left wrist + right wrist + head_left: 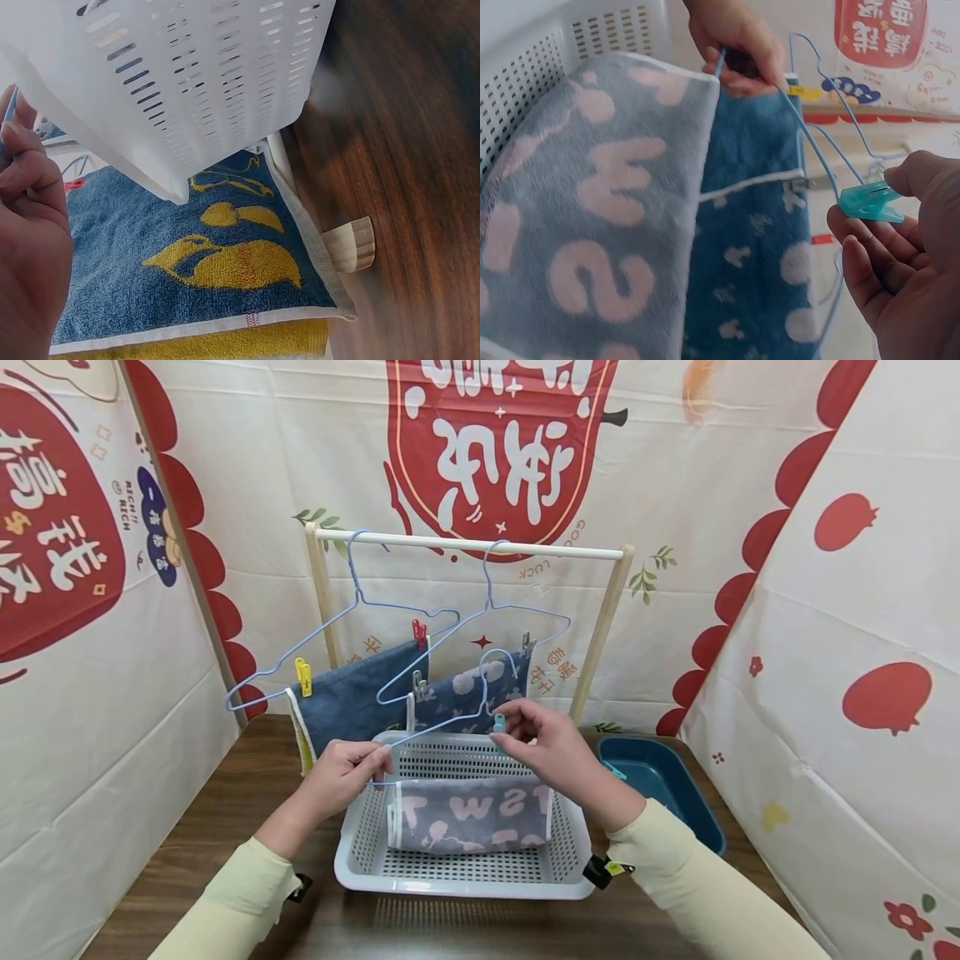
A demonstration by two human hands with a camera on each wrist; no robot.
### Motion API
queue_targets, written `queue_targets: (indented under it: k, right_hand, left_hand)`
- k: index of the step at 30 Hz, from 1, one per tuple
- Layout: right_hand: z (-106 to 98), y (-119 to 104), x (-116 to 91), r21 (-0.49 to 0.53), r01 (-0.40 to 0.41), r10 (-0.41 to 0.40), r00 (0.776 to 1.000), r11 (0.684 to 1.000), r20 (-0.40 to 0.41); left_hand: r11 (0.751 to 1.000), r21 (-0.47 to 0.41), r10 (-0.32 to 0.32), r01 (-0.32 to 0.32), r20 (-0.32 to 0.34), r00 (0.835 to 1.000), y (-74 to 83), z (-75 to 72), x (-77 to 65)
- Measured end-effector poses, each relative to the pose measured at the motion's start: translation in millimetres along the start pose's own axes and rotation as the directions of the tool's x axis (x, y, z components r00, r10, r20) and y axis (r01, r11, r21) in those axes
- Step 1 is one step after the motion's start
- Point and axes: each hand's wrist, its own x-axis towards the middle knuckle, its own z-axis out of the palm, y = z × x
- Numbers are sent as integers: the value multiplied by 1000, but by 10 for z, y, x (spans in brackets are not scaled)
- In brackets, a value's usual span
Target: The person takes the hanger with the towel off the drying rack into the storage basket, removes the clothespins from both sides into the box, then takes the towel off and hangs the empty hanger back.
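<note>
My left hand grips one end of a blue wire hanger above the basket. Over that hanger's lower bar hangs a grey towel with pink letters and a pale edge. Between thumb and fingers, my right hand pinches a teal clothespin close to the hanger's neck. In the right wrist view, the clothespin is apart from the grey towel. The left wrist view catches my left hand at its edge, with a bit of blue wire at the fingertips.
A white basket stands below the towel. Behind it a rack carries two hangers with a dark blue towel and a patterned blue towel, held by yellow, red and grey clothespins. At right lies a teal tray.
</note>
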Motion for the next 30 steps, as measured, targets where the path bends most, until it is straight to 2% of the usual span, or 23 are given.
queue_targets:
  k: [10, 17, 23, 30]
  right_hand:
    - [-418, 79, -60, -34, -36, 32, 994, 999, -108]
    - [-653, 246, -122, -85, -117, 102, 981, 989, -164]
    - [-837, 476, -177, -157, -164, 135, 974, 974, -183]
    - [-1022, 895, -251, -206, -185, 155, 976, 961, -151]
  left_hand:
    - [1000, -4, -14, 14, 4, 1000, -7, 6, -6]
    - [1000, -10, -6, 6, 9, 1000, 0, 16, 9]
    - [1000, -7, 3, -3, 5, 1000, 6, 30, 32]
    - [1000, 2, -13, 13, 6, 1000, 11, 25, 22]
